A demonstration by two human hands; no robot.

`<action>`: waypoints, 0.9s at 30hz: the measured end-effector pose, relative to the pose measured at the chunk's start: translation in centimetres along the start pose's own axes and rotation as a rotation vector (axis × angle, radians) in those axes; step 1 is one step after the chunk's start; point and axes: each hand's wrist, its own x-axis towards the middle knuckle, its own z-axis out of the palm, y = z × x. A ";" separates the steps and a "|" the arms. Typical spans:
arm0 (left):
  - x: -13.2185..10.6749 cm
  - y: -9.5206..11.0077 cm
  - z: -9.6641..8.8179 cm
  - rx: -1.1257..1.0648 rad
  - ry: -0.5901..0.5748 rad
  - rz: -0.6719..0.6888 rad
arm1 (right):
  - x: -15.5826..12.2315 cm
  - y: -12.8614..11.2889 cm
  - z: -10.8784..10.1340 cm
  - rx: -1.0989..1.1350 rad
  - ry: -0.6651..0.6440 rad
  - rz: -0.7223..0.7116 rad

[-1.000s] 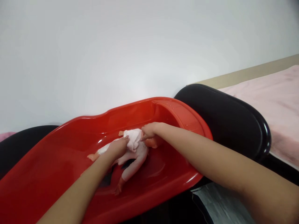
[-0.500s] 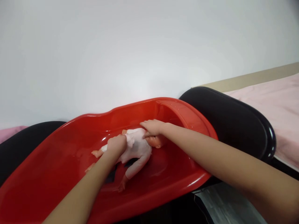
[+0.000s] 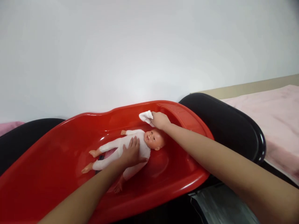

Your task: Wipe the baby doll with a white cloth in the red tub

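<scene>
Far left, a pink fabric (image 3: 9, 126) edge and a black tub (image 3: 25, 133), contents out of sight. In front, the red tub (image 3: 58, 183) holds one doll (image 3: 112, 145) in a white suit, on its back on the tub floor, head to the right, legs to the left. There is a dark patch under its legs; I cannot tell what it is, nor whether there is water. Left hand (image 3: 132, 154): a second ago bunched on the doll's chest, now flat on the torso, fingers spread and released, pressing rather than gripping. The white cloth (image 3: 146, 116), which lay wadded over the chest and hid the face, has gone up and right. It is off the doll and near the tub's far wall above the head, so the face and chest are now uncovered. Right hand (image 3: 160, 120): fingers pinched on the cloth, lifted clear of the doll. Right of that, a second black tub (image 3: 233, 124), touching the red one's rim, inside not visible. A grey sheet (image 3: 217, 205) lies below it. Far right, a pink towel (image 3: 275, 124) lies spread flat.
</scene>
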 end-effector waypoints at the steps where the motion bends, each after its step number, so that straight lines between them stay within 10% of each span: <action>1: 0.2 0.1 0.3 0.029 -0.021 -0.001 | 0.1 0.0 0.2 -0.015 -0.005 0.000; 14: 0.8 0.6 0.5 0.299 -0.009 0.084 | 1.0 -0.6 2.4 -0.024 -0.204 -0.161; 27: 1.1 0.4 3.3 0.390 0.145 0.091 | 1.1 0.5 1.2 0.057 0.061 -0.083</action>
